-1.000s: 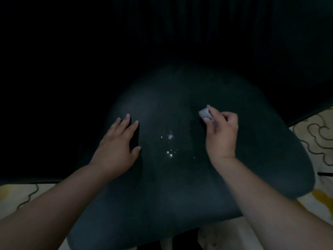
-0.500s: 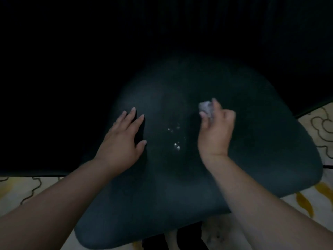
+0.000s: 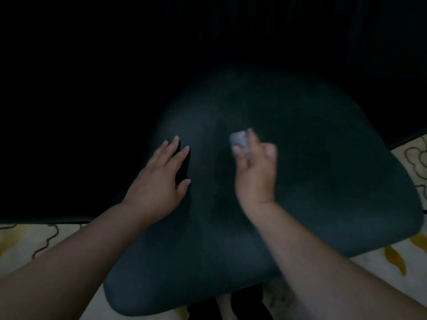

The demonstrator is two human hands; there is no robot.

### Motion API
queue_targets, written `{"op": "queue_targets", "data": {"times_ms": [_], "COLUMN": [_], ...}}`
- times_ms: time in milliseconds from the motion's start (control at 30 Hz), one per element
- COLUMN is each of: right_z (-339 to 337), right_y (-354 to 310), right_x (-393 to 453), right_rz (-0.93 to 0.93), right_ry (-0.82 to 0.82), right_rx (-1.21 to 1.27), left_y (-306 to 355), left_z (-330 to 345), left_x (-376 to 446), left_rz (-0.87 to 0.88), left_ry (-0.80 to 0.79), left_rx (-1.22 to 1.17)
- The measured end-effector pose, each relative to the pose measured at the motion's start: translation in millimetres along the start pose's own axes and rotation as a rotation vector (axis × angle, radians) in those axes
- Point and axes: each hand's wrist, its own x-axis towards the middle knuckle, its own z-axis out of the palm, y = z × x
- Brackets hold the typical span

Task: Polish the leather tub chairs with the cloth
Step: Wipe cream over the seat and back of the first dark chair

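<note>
Left hand [image 3: 159,181] lies flat, fingers extended, on the dark chair seat [image 3: 323,192]. Right hand [image 3: 255,172], just beside it, pinches a small pale cloth [image 3: 239,139] at its blurred fingertips, against the seat. Patterned floor [image 3: 34,241] borders both forearms.

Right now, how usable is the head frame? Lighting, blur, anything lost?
Head view: very dim, with the upper half near black and no detail there. The right hand and the pale cloth it pinches are motion-smeared; the left hand lying flat on the chair seat is sharper. The patterned floor is the brightest area; wide-angle bend at the edges.
</note>
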Motion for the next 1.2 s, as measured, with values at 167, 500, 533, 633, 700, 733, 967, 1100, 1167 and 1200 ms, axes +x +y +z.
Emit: {"op": "queue_targets", "data": {"times_ms": [167,500,533,633,700,733,967,1100,1167,1200], "right_z": [-24,27,12,-24,-23,-16,17,-30,-28,-21], "right_y": [19,-4,-3,13,19,20,0,5,15,19], "right_x": [26,-17,-5,28,29,22,-25,16,18,12], "right_rz": [0.157,-0.271,-0.24,0.04,0.11,0.105,-0.273,0.059,0.142,0.106], "right_ry": [0.182,-0.096,0.005,0.16,0.068,0.06,-0.214,0.063,0.028,0.012], "right_rx": [-0.124,-0.175,-0.129,-0.154,-0.112,-0.112,-0.114,-0.045,-0.038,-0.097], "left_y": [-2,-7,-7,-7,-8,-9,-7,-8,-10,-10], "left_z": [1,-5,-5,-6,-7,-8,-10,-11,-11,-10], "left_x": [-3,-3,-3,-3,-2,-1,-1,0,0,0], "left_rz": [-0.033,0.003,0.0,-0.015,-0.009,-0.005,0.002,0.0,0.017,0.027], "left_ry": [0.019,0.009,0.007,-0.001,0.002,0.002,-0.025,-0.025,-0.025,-0.026], "left_rx": [-0.033,-0.001,-0.01,-0.035,-0.039,-0.042,-0.044,-0.059,-0.047,-0.039]}}
